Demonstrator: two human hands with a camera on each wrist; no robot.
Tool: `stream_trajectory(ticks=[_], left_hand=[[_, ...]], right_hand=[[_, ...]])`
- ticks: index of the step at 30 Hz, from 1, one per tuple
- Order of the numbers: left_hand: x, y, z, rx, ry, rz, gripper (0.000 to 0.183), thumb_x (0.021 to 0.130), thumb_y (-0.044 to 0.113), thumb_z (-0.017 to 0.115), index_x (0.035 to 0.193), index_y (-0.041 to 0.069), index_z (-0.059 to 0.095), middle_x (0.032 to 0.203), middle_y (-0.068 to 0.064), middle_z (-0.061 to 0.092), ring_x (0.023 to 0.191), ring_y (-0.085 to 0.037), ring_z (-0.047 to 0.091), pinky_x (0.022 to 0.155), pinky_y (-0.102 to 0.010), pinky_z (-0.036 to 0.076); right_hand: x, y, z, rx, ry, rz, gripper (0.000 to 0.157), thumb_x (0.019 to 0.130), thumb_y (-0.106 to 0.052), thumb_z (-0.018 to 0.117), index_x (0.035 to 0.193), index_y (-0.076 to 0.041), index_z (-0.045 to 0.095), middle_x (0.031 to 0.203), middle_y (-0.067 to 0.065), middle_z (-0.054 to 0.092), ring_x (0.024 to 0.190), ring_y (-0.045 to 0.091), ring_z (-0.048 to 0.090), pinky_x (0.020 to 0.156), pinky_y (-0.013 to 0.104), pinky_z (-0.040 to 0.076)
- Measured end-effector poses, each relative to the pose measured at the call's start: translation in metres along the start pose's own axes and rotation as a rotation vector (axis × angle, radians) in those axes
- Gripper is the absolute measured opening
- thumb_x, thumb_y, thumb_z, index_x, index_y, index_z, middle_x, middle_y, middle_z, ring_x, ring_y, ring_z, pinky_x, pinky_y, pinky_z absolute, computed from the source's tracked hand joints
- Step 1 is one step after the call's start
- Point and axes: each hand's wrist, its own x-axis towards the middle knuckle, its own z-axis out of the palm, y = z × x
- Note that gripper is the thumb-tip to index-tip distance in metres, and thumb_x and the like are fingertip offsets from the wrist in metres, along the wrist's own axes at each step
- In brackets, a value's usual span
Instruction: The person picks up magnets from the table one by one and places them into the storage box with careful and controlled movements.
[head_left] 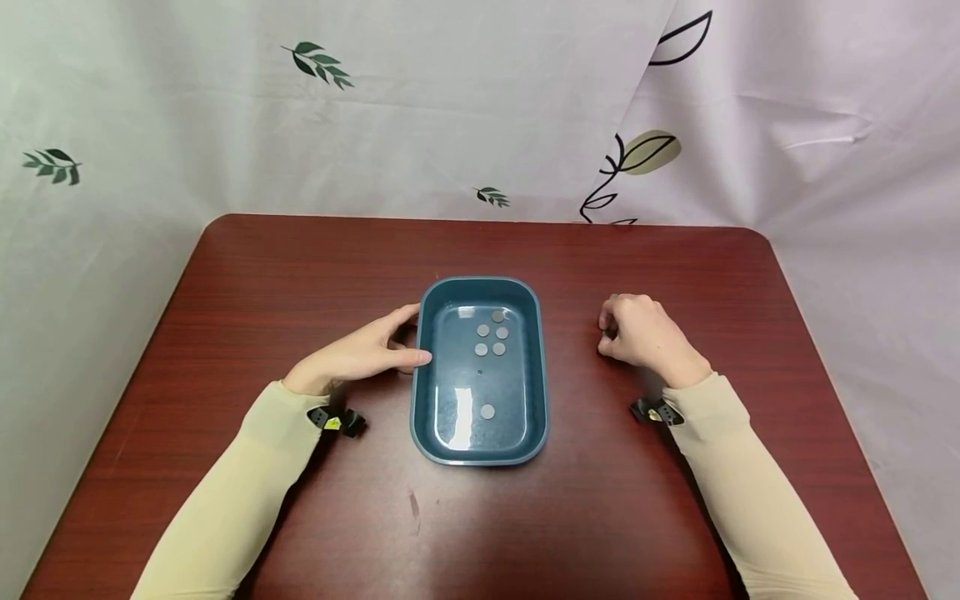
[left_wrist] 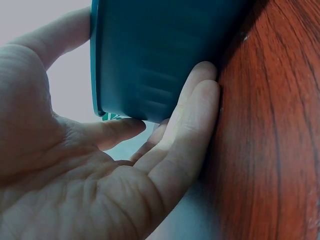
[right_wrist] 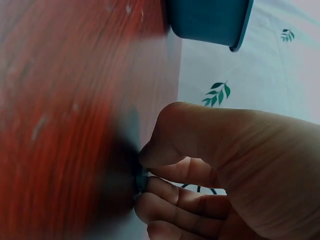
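A blue-green plastic tray (head_left: 480, 454) sits on the table with several small round grey discs inside, most grouped toward its far end. One disc (head_left: 487, 412) lies alone nearer the front. My left hand (head_left: 367, 348) holds the tray's left side, thumb over the rim. In the left wrist view, its fingers (left_wrist: 200, 100) lie low against the outer wall, close to the tabletop. To the right of the tray, my right hand (head_left: 637, 332) is down at the table with curled fingers. It pinches a small dark piece (right_wrist: 142, 181), mostly hidden by the fingertips.
The reddish-brown wooden table (head_left: 315, 258) has rounded far corners. A white curtain (head_left: 420, 108) with leaf prints hangs behind it and along both sides. Each wrist carries a small black camera mount, such as the left mount (head_left: 337, 419).
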Motion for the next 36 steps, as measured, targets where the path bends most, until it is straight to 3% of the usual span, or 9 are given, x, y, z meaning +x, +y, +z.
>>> stream_trajectory(ticks=[14,25,36], left_hand=[[-0.001,0.000,0.001,0.009,0.003,-0.002,0.088,0.097,0.030,0.075,0.166,0.020,0.020,0.163,-0.013,0.035,0.105,-0.025,0.076,0.092,-0.041,0.062],[-0.001,0.001,0.001,0.026,0.008,-0.014,0.090,0.097,0.032,0.075,0.166,0.020,0.019,0.163,-0.013,0.035,0.106,-0.025,0.076,0.093,-0.042,0.062],[0.000,0.000,0.000,0.010,0.004,-0.006,0.088,0.097,0.030,0.075,0.166,0.021,0.021,0.162,-0.013,0.036,0.106,-0.026,0.076,0.092,-0.041,0.062]], right_hand=[[-0.008,-0.016,-0.001,-0.050,-0.041,-0.113,0.012,0.076,0.002,0.075,0.083,-0.007,0.070,0.084,0.008,0.060,0.071,0.024,0.059,0.066,0.043,0.054],[-0.009,-0.023,0.006,-0.087,-0.006,-0.179,0.020,0.067,0.001,0.068,0.068,-0.015,0.056,0.070,0.001,0.051,0.063,0.016,0.046,0.055,0.030,0.039],[-0.009,-0.027,0.007,-0.047,0.002,-0.225,0.017,0.068,-0.003,0.068,0.071,-0.018,0.060,0.072,-0.003,0.052,0.062,0.013,0.047,0.056,0.028,0.042]])
